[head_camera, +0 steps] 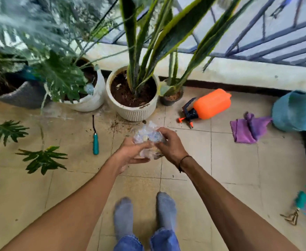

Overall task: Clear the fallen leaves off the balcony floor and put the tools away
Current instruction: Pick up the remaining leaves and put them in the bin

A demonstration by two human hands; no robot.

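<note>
both hands meet above the tiled floor, the left hand and the right hand each grasping a crumpled clear plastic bag, which looks blurred. two fallen green leaves lie on the floor at the left. a teal-handled tool lies just beside the white ribbed pot. farther right an orange sprayer lies on its side, near a purple cloth and a teal basket.
</note>
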